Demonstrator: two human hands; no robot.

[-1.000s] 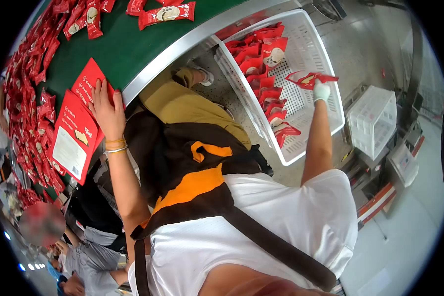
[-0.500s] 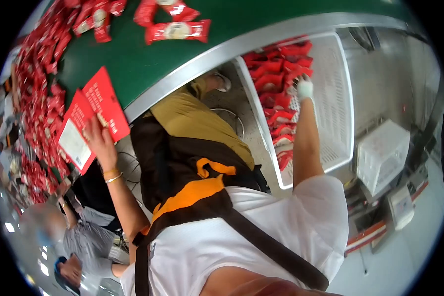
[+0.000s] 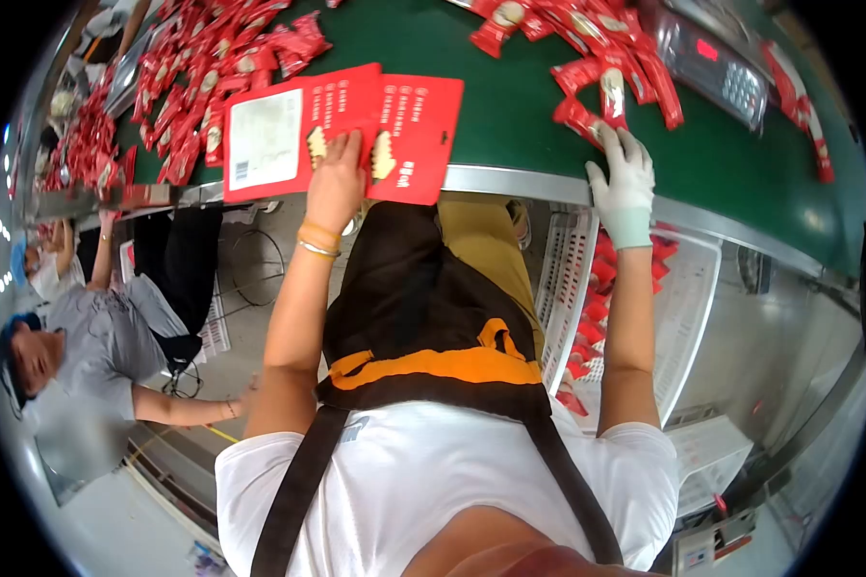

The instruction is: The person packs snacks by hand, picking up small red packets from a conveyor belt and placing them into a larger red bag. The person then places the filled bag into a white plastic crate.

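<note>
My left hand is bare, with bands on the wrist, and its fingers are closed on two flat red printed bags. The bags overlap at the table's near edge; one carries a white label with a barcode. My right hand wears a white glove. Its fingertips reach the near end of a small red packet, thumb held apart. Another red packet lies just left of those fingertips. More small red packets are heaped beyond.
A scale with a red display stands at the back right of the green table. Below my right arm is a white crate holding rows of red packets. A large packet pile spreads leftward. Co-workers are at the left.
My right hand has come up out of the white crate to the packets on the table. My view has turned; my left hand stays with the red bags.
</note>
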